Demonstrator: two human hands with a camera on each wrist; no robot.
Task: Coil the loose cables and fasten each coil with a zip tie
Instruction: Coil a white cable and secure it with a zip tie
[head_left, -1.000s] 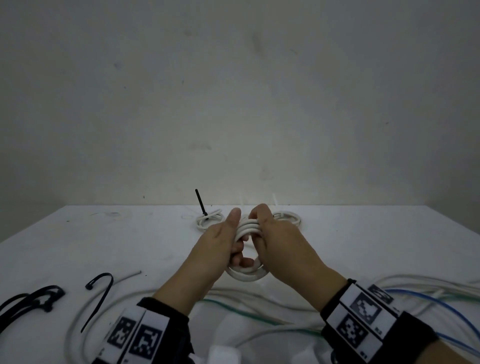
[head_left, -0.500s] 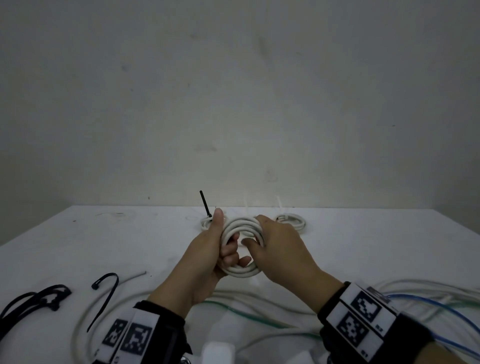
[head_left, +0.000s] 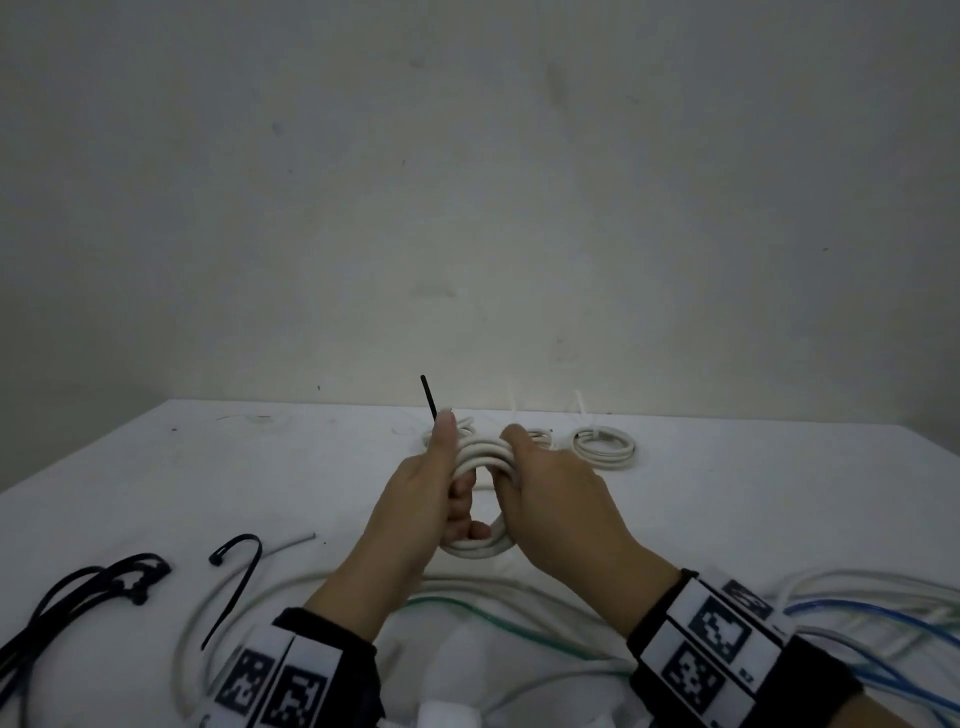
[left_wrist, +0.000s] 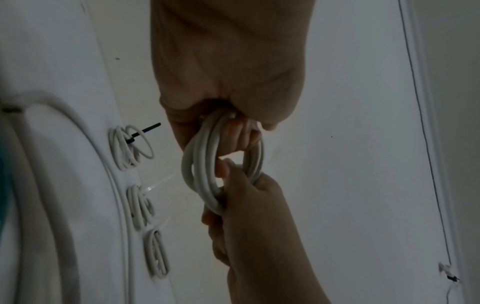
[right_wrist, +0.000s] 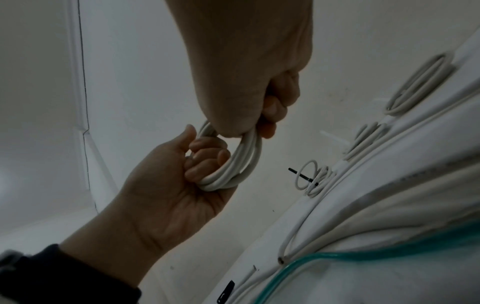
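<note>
Loose cables (head_left: 519, 587), white, green and blue, sprawl along the bench's (head_left: 156, 467) near edge. Above them the left hand (head_left: 415, 499) and right hand (head_left: 561, 499) each curl their fingers around a white coil (head_left: 480, 452), gripping opposite sides. Farther back lie tied coils (head_left: 605, 447).

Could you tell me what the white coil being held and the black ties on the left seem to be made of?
White coil: probably plastic-sheathed cable; its smooth matte surface bends in even round loops without kinking. Black ties: likely stiff nylon; thin flat strips holding a springy curve, each with a small blocky head. Both are judged by look alone.
</note>
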